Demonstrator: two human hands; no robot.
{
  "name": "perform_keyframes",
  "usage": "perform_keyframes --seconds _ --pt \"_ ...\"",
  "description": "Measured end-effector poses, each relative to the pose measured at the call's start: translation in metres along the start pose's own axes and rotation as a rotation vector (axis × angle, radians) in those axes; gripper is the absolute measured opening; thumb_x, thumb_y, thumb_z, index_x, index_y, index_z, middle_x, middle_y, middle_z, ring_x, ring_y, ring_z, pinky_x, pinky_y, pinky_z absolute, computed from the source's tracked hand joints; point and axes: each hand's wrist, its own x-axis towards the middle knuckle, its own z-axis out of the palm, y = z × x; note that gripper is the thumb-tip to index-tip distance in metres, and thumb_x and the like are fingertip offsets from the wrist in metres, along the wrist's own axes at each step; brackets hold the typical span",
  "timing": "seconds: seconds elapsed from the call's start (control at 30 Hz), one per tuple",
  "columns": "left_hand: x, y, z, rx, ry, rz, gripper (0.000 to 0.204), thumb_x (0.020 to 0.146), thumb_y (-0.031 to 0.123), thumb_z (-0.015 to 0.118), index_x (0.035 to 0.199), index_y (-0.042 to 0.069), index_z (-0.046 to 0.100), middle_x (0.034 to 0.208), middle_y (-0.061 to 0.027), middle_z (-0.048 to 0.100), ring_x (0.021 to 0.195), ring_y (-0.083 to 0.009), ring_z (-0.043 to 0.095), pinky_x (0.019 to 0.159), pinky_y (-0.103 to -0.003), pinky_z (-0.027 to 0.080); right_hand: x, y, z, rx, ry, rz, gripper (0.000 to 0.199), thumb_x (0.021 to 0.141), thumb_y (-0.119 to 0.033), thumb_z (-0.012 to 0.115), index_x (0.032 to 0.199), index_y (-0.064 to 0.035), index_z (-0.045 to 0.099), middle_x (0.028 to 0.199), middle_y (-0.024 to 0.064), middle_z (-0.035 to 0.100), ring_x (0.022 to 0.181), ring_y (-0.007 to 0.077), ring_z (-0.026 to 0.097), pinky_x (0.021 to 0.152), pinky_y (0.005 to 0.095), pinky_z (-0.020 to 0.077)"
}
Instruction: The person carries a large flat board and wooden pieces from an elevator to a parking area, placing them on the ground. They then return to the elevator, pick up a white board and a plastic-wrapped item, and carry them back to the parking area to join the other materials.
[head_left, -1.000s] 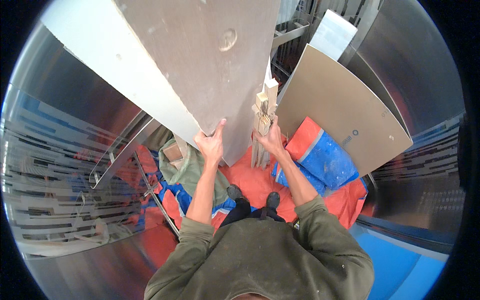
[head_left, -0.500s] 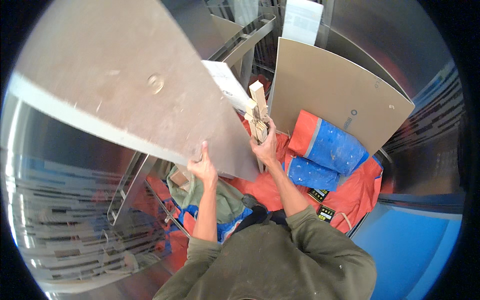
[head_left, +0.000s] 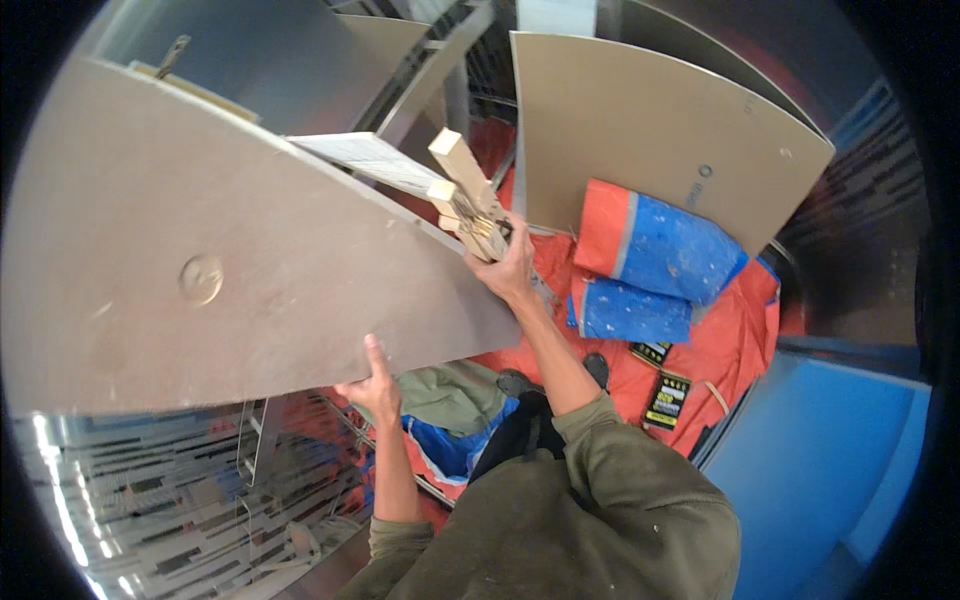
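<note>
My right hand clenches wooden sticks; my left hand grips the panel, fingers seemingly hooked underneath

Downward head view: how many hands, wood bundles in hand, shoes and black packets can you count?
Left hand and right hand: 2
Wood bundle in hand: 1
Shoes: 2
Black packets: 2
Total: 7

A tilted grey-brown board flanks pale wooden sticks.
</note>
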Motion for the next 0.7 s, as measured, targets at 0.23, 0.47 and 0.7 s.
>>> perform_keyframes --seconds 0.23,0.47,0.7 --pt "-0.014 0.006 0.019 -0.166 0.053 0.195 0.030 0.081 0.010 0.066 0.105 -0.006 0.055 0.099 -0.0125 0.060 0.079 -0.0177 0.058 0.072 -0.032 0.051 -0.002 0.021 -0.030 -0.006 0.074 0.029 0.070 0.052 -0.016 0.078 0.109 0.0014 0.041 0.086 0.0157 0.057 0.073 0.0285 0.059 0.065 0.0361 0.0486" --pt "0.010 -0.011 0.004 -0.186 -0.170 0.374 0.025 0.080 0.004 0.065 0.101 -0.007 0.056 0.100 -0.0144 0.060 0.077 -0.0181 0.060 0.066 -0.034 0.055 -0.045 -0.026 -0.102 -0.107 0.394 0.006 0.067 0.053 -0.012 0.076 0.109 0.0016 0.040 0.087 0.0125 0.058 0.074 0.0223 0.061 0.065 0.0334 0.0503" --pt "0.014 0.015 0.003 -0.347 -0.461 0.379 0.020 0.078 0.001 0.067 0.094 -0.008 0.059 0.093 -0.0140 0.063 0.074 -0.0181 0.060 0.066 -0.034 0.053 -0.062 -0.131 -0.191 -0.079 0.714 -0.073 0.055 0.058 0.000 0.070 0.105 -0.0008 0.041 0.084 0.0047 0.053 0.071 0.0132 0.056 0.064 0.0268 0.0482"
